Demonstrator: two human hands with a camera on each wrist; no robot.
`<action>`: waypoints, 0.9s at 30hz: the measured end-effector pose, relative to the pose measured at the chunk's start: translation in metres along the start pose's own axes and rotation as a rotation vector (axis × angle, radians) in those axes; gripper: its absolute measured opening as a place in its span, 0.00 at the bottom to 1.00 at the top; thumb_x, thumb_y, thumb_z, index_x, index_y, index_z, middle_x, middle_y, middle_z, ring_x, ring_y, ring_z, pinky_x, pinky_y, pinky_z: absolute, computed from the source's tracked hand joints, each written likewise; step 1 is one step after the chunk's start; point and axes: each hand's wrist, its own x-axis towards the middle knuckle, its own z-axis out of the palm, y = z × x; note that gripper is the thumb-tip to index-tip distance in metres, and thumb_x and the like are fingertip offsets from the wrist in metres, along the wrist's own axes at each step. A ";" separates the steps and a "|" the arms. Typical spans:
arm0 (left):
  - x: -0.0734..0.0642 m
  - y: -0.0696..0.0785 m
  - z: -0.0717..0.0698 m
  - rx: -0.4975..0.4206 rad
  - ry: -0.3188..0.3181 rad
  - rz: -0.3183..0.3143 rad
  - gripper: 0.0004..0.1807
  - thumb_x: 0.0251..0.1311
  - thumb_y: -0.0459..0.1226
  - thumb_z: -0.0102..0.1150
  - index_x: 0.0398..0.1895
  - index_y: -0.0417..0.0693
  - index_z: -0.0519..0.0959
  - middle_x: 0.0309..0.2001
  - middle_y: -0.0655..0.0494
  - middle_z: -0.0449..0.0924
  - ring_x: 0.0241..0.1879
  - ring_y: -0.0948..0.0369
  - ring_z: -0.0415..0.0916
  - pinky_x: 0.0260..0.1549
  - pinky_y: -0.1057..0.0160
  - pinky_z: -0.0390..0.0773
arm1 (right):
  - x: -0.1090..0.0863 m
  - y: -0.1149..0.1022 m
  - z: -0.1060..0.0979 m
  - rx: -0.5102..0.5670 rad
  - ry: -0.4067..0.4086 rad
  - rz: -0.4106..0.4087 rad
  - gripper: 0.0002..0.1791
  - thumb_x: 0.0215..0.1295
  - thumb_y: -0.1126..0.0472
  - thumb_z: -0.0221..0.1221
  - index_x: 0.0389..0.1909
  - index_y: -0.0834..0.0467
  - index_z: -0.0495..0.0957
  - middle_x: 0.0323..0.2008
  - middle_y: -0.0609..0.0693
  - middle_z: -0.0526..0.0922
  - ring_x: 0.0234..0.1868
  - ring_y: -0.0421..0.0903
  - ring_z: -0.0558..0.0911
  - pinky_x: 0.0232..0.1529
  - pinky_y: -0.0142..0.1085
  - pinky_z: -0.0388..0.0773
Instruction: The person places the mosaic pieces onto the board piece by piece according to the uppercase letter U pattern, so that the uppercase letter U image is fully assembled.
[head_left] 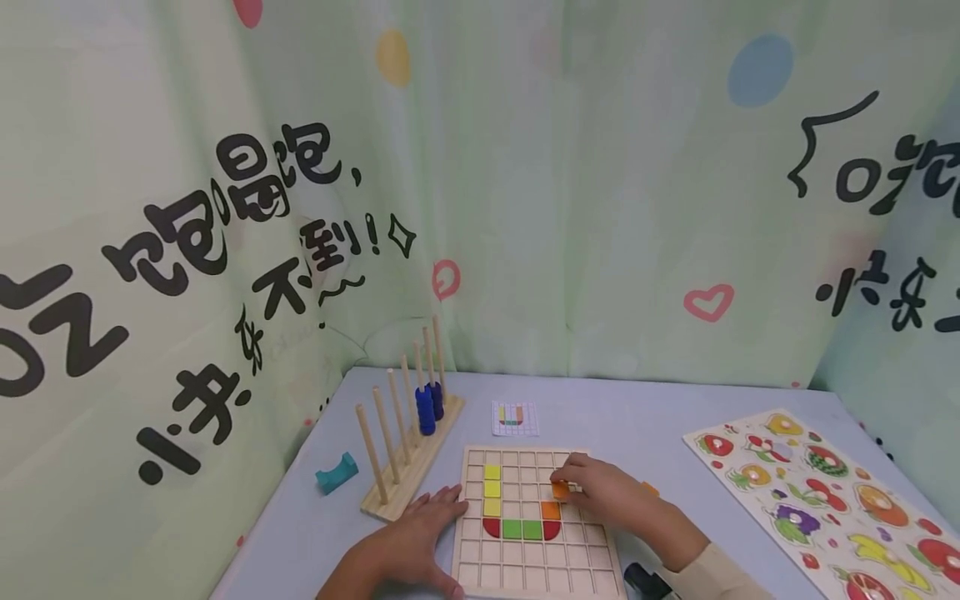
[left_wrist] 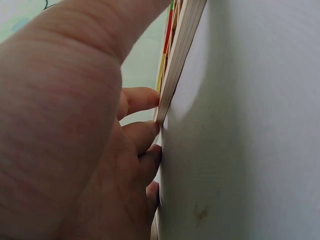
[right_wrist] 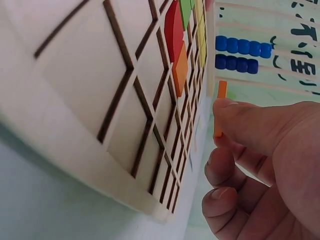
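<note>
A wooden grid board (head_left: 540,577) lies on the table, bearing yellow squares (head_left: 492,489), red rounded pieces (head_left: 491,527), green squares (head_left: 512,529) and an orange square (head_left: 551,510). My left hand (head_left: 408,537) rests at the board's left side. In the left wrist view its fingertips (left_wrist: 145,134) touch the board edge (left_wrist: 182,55), fingers apart. Thumb and forefinger of my right hand (head_left: 611,493) pinch another orange square tile (right_wrist: 222,89) over the board's right half, just beyond the placed orange one. The right wrist view shows this tile held on edge, apart from the grid.
Behind the board lies a small pattern card (head_left: 515,418). To the left stand a peg rack (head_left: 416,475) with blue rings (head_left: 425,411) and a teal piece (head_left: 337,473). Rightward are an orange piece (head_left: 650,489), a black object (head_left: 647,581) and a fruit-picture sheet (head_left: 817,521).
</note>
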 end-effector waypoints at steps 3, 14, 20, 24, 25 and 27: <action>0.000 0.001 -0.002 -0.001 0.003 0.001 0.63 0.24 0.71 0.71 0.72 0.63 0.63 0.76 0.61 0.50 0.75 0.58 0.43 0.70 0.45 0.45 | 0.003 -0.002 0.001 0.010 -0.009 0.007 0.12 0.63 0.62 0.64 0.48 0.54 0.82 0.41 0.40 0.76 0.40 0.39 0.75 0.45 0.39 0.79; -0.001 -0.001 0.000 0.016 0.011 0.011 0.64 0.24 0.73 0.70 0.73 0.63 0.63 0.76 0.62 0.49 0.75 0.59 0.43 0.70 0.46 0.45 | 0.010 0.000 0.006 0.050 -0.050 0.052 0.13 0.63 0.63 0.63 0.48 0.54 0.83 0.39 0.37 0.75 0.38 0.37 0.73 0.44 0.38 0.78; -0.001 -0.004 -0.002 0.020 0.010 0.015 0.63 0.25 0.73 0.69 0.73 0.65 0.62 0.76 0.63 0.49 0.75 0.59 0.43 0.70 0.46 0.46 | 0.014 0.001 0.011 0.071 -0.042 0.037 0.13 0.63 0.64 0.63 0.48 0.54 0.83 0.39 0.38 0.75 0.36 0.37 0.73 0.42 0.38 0.78; -0.001 -0.004 -0.001 0.032 0.011 0.029 0.64 0.24 0.74 0.68 0.73 0.63 0.62 0.76 0.62 0.49 0.75 0.59 0.43 0.71 0.48 0.45 | 0.015 0.002 0.013 0.069 -0.045 0.035 0.13 0.63 0.63 0.63 0.48 0.55 0.83 0.39 0.39 0.76 0.37 0.36 0.73 0.43 0.38 0.78; 0.000 -0.004 0.000 0.034 0.012 0.031 0.64 0.24 0.74 0.68 0.73 0.63 0.62 0.76 0.62 0.49 0.75 0.59 0.43 0.71 0.48 0.45 | 0.016 0.002 0.014 0.070 -0.043 0.033 0.13 0.63 0.63 0.63 0.48 0.55 0.83 0.39 0.39 0.76 0.37 0.37 0.73 0.43 0.39 0.78; 0.000 -0.003 0.001 0.024 0.007 0.021 0.64 0.24 0.74 0.69 0.73 0.63 0.63 0.76 0.62 0.49 0.75 0.59 0.43 0.70 0.47 0.45 | 0.016 0.003 0.016 0.076 -0.043 0.037 0.13 0.63 0.64 0.63 0.48 0.56 0.83 0.39 0.39 0.76 0.37 0.37 0.73 0.43 0.39 0.78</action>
